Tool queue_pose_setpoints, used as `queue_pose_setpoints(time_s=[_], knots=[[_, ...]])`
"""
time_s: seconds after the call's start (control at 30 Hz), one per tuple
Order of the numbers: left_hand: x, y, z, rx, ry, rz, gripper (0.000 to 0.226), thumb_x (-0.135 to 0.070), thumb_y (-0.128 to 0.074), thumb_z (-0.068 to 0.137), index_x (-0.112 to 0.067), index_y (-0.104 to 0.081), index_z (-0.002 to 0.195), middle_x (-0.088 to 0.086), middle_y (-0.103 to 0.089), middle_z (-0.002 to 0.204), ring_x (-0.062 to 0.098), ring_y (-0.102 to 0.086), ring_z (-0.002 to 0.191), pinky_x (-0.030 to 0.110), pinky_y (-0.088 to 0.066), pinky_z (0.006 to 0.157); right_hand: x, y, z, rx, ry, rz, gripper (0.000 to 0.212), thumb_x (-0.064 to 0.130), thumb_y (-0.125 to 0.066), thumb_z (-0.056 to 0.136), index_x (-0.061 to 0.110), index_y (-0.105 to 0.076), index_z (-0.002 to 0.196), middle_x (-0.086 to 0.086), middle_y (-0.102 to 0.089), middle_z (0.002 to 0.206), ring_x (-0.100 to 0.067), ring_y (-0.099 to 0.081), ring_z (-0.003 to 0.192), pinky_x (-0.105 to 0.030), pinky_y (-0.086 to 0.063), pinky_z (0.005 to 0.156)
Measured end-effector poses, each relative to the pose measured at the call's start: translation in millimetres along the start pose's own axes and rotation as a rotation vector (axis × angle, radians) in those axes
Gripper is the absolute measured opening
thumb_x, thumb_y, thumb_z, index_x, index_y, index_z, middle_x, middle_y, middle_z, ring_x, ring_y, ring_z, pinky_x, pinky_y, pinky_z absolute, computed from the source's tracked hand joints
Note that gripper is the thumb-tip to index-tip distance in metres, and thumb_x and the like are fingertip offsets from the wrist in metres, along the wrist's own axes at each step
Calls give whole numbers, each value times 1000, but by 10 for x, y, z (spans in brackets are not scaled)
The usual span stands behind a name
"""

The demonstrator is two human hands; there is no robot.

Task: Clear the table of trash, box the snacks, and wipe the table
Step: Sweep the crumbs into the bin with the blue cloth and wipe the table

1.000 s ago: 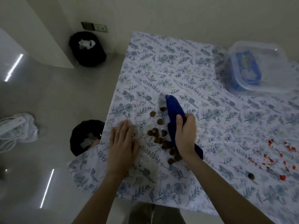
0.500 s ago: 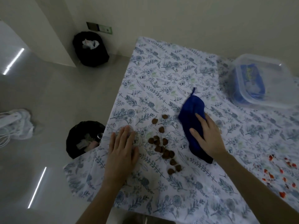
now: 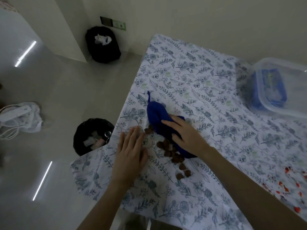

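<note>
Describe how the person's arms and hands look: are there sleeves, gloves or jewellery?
The left arm and right arm are bare to the picture's edge; no sleeves show. The left hand and right hand wear no gloves, and no ring, watch or bracelet is visible.

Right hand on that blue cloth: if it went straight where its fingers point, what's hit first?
Probably nothing solid: the right hand presses the blue cloth, and ahead lies only bare tablecloth up to the table's edge. The brown bits and left hand sit beside that line.
</note>
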State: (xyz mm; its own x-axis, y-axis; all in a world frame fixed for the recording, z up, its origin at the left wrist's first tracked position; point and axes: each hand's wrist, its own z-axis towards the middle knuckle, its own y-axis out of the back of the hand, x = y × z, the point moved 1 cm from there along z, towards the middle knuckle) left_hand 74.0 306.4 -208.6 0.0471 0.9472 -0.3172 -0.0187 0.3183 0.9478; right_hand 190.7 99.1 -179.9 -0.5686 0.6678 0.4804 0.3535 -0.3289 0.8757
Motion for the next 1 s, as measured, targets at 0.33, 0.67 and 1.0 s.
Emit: queue_pose_setpoints(time_s=[0.33, 0.67, 1.0], knots=[[-10, 31, -15, 14, -11, -24, 51, -37, -30, 99, -12, -35, 144, 9, -29, 156, 21, -16, 148, 49, -14, 120, -107, 266, -1137, -484, -569, 97, 46, 11, -40, 96, 18, -39, 141, -14, -39, 138, -28, -48, 114, -29, -38, 94], [22, 74, -16, 4, -76, -23, 48, -32, -33, 98, -8, -42, 139, 13, -34, 153, 24, -22, 146, 53, -16, 119, 679, -458, -2071, -347, -706, -37, 49, 35, -34, 92, 19, -41, 137, -16, -45, 135, -32, -46, 114, -37, -38, 94], [334, 142, -168, -20, -11, 11, 58, -41, -27, 98, -6, -35, 144, 10, -29, 155, 22, -17, 148, 52, -14, 120, 827, -645, -1649, -275, -712, -196, 55, 43, -28, 97, 18, -32, 146, -15, -14, 157, -33, -23, 142, -51, -23, 114]])
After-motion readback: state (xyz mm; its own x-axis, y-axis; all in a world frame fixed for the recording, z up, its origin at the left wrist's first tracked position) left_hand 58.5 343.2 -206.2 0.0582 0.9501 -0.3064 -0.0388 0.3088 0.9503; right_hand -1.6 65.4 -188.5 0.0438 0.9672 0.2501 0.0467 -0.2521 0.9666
